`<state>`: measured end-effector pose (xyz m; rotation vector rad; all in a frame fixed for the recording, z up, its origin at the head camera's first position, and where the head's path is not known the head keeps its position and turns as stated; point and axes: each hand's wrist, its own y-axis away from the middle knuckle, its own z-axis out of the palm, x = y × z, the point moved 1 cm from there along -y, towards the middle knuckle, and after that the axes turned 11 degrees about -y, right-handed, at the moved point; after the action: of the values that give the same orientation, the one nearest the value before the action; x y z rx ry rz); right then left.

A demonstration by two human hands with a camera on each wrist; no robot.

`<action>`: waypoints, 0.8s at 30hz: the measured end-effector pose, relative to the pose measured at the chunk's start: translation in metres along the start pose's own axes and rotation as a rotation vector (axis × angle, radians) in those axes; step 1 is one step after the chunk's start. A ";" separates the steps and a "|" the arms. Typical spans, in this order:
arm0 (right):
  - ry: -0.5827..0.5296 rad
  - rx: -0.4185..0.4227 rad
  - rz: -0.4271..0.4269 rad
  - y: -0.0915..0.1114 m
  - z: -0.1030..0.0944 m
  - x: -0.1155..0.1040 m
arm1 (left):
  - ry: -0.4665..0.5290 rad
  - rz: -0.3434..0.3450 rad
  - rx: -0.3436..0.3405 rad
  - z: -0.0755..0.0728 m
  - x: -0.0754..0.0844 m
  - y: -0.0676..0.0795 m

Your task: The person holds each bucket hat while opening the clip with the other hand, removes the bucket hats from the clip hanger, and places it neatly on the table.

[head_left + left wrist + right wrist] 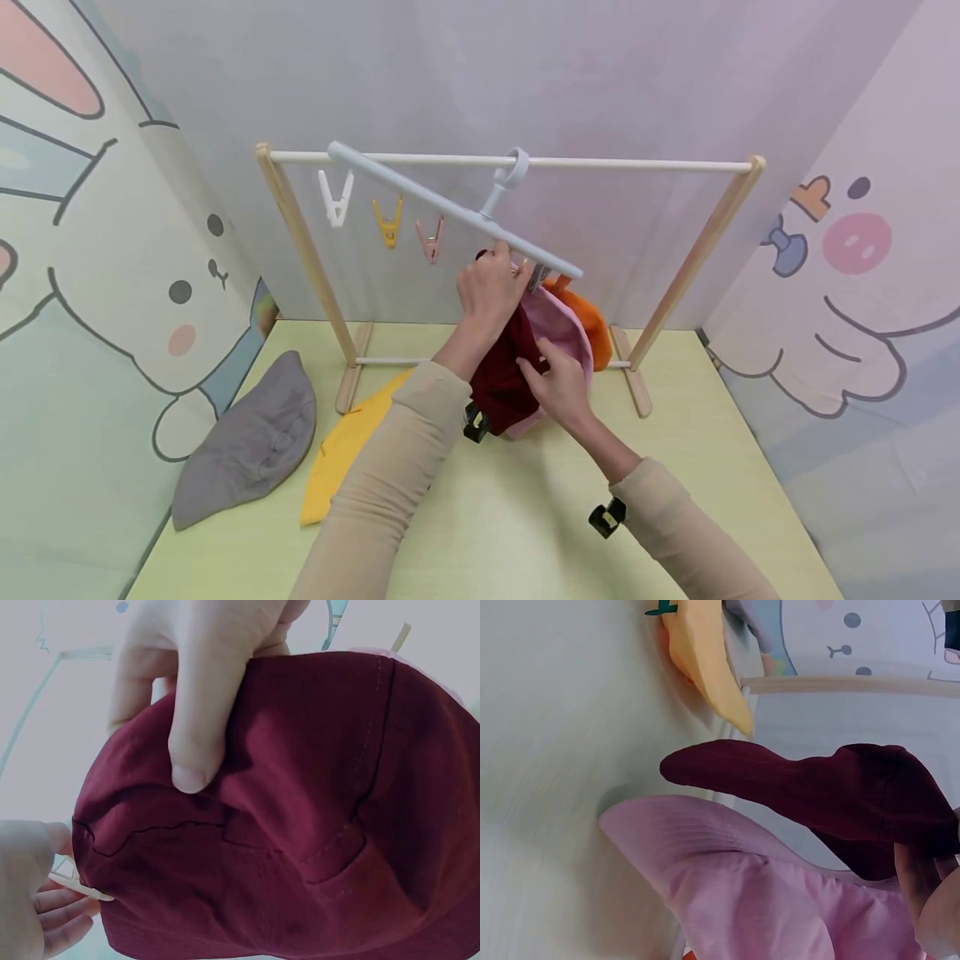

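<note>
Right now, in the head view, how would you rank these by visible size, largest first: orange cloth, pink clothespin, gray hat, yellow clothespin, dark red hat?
1. Gray hat
2. Dark red hat, partly hidden
3. Orange cloth, also partly hidden
4. Yellow clothespin and pink clothespin: too alike to rank

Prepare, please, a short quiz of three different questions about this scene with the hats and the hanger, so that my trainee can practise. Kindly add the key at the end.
1. In the head view, which colour is the leftmost hat?
A) yellow
B) grey
C) pink

2. True or false: the hanger hangs level from the rail.

3. What does the right grip hold?

Key:
1. B.
2. False; in the head view it slopes down toward the right.
3. The dark red hat.
</note>
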<state>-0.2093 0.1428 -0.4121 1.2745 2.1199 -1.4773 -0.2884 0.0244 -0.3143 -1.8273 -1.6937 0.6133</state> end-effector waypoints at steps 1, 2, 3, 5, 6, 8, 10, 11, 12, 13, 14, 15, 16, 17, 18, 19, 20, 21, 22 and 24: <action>-0.005 0.001 0.000 0.000 0.000 0.000 | 0.007 0.002 0.005 0.000 0.000 0.000; -0.008 0.002 0.000 0.000 -0.001 0.000 | 0.011 0.005 0.009 0.000 -0.001 0.000; -0.015 0.002 0.003 0.000 -0.001 0.000 | 0.019 0.006 0.015 -0.001 -0.001 0.000; -0.025 -0.001 0.009 -0.001 -0.002 0.000 | 0.037 0.005 0.022 -0.001 -0.002 0.000; -0.027 0.002 0.009 -0.001 -0.002 0.000 | 0.045 0.004 0.024 -0.001 -0.002 0.000; -0.027 0.009 0.011 -0.001 -0.003 0.000 | 0.055 0.002 0.032 -0.001 -0.003 0.000; -0.030 0.018 0.010 -0.001 -0.004 0.000 | 0.067 -0.002 0.039 -0.001 -0.003 0.000; -0.030 0.023 0.009 -0.001 -0.005 0.000 | 0.073 -0.004 0.043 -0.001 -0.003 0.000; -0.032 0.028 0.009 -0.001 -0.005 0.000 | 0.081 -0.005 0.046 -0.001 -0.003 -0.001; -0.036 0.029 0.013 -0.001 -0.005 0.000 | 0.088 -0.007 0.049 -0.001 -0.004 -0.001; -0.041 0.028 0.015 -0.001 -0.006 0.000 | 0.096 -0.008 0.050 -0.002 -0.004 -0.001; -0.050 0.026 0.020 -0.001 -0.006 0.000 | 0.105 -0.011 0.049 -0.002 -0.004 -0.001; -0.057 0.025 0.023 -0.001 -0.007 0.000 | 0.112 -0.013 0.047 -0.002 -0.005 -0.001; -0.063 0.023 0.027 -0.001 -0.007 0.000 | 0.121 -0.015 0.044 -0.003 -0.005 -0.002; -0.070 0.021 0.028 -0.001 -0.007 0.000 | 0.126 -0.018 0.041 -0.003 -0.005 -0.002; -0.076 0.017 0.032 -0.001 -0.008 0.000 | 0.134 -0.021 0.038 -0.003 -0.005 -0.002; -0.084 0.015 0.035 -0.001 -0.008 -0.001 | 0.141 -0.024 0.037 -0.003 -0.006 -0.003; -0.090 0.011 0.039 -0.001 -0.009 -0.001 | 0.147 -0.028 0.035 -0.003 -0.006 -0.003; -0.093 0.008 0.042 -0.001 -0.009 -0.002 | 0.151 -0.029 0.035 -0.004 -0.006 -0.003; -0.104 -0.003 0.053 -0.001 -0.010 -0.003 | 0.158 -0.031 0.035 -0.004 -0.006 -0.003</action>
<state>-0.2057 0.1500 -0.4047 1.2156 2.0062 -1.4845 -0.2890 0.0178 -0.3097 -1.7734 -1.5939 0.4692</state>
